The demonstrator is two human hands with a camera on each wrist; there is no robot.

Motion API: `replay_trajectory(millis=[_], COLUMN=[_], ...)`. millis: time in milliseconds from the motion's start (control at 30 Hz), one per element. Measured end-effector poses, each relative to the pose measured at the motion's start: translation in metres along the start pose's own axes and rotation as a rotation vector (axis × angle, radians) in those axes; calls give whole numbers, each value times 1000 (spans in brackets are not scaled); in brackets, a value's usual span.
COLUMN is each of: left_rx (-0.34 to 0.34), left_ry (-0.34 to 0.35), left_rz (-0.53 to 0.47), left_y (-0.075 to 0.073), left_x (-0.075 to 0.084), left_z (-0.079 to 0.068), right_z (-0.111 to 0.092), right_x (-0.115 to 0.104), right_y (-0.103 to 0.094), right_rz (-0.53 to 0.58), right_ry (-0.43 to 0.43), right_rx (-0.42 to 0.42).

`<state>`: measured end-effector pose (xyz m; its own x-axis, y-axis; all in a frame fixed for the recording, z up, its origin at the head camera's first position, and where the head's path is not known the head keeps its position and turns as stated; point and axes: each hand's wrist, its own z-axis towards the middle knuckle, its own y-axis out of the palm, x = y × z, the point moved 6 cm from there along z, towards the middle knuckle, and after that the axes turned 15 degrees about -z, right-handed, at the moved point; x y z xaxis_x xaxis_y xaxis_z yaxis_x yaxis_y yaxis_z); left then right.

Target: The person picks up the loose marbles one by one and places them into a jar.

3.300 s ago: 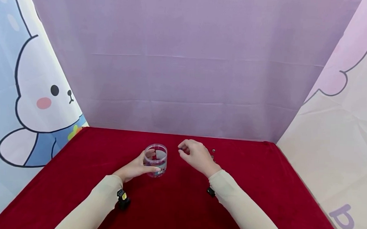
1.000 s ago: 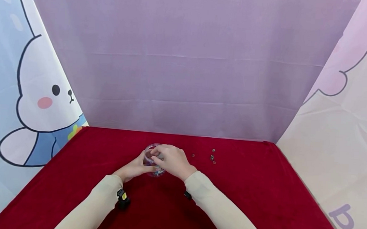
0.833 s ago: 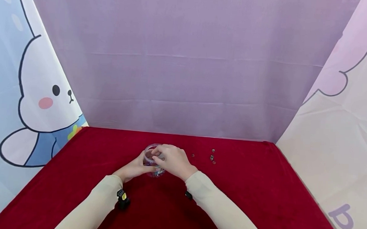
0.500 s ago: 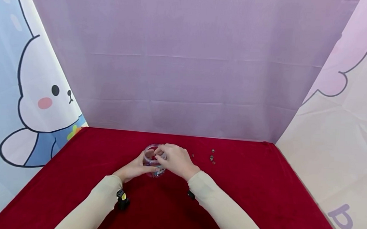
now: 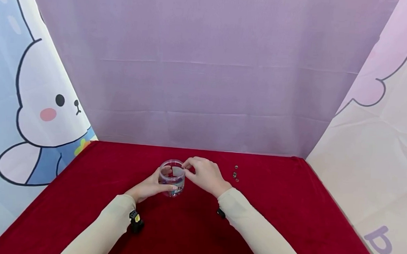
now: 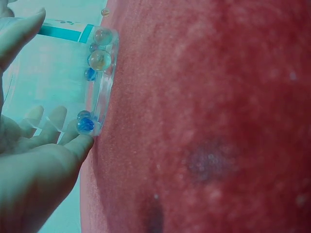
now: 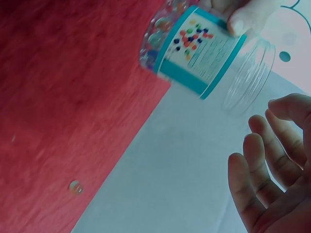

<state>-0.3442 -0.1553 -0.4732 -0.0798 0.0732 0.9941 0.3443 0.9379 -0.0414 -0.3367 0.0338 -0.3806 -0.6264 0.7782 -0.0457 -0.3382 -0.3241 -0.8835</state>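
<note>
My left hand (image 5: 153, 185) grips a clear plastic jar (image 5: 172, 178) around its side, thumb across the front. The jar stands upright on the red cloth with its mouth uncovered. Through its wall near the base show several glass marbles (image 6: 100, 60), some clear, some blue. A label with a teal border and coloured dots wraps the jar (image 7: 199, 53). My right hand (image 5: 205, 174) is just right of the rim. In the right wrist view its fingers (image 7: 257, 170) are loosely bent, apart from the jar, with nothing between them.
Several loose marbles (image 5: 234, 174) lie on the red cloth (image 5: 271, 213) to the right of my right hand. One loose marble (image 7: 75, 187) shows in the right wrist view. A purple backdrop (image 5: 205, 74) rises behind the table, with printed cloth walls either side.
My right hand came to the jar holding something small, dipped its fingers inside the mouth, and has now drawn back right to the rim. The left hand and jar have stayed put.
</note>
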Motion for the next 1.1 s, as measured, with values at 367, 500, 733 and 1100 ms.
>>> replay_trajectory(millis=[367,500,733,1100], left_rx=[20,18,14,16], left_ry=[1,0,7,9], left_rz=[33,42,40,37], left_y=[0,0,0,-1], left_x=[1,0,-1,0], left_z=[-1,-1,-1,-1], right_z=[-14,-21,-33,-50], right_x=[35,47,67,90], right_y=[4,5,8,5], right_rz=[-2,5,26,13], right_ry=[77,107,172,209], right_rx=[-36,-38,-45,-92])
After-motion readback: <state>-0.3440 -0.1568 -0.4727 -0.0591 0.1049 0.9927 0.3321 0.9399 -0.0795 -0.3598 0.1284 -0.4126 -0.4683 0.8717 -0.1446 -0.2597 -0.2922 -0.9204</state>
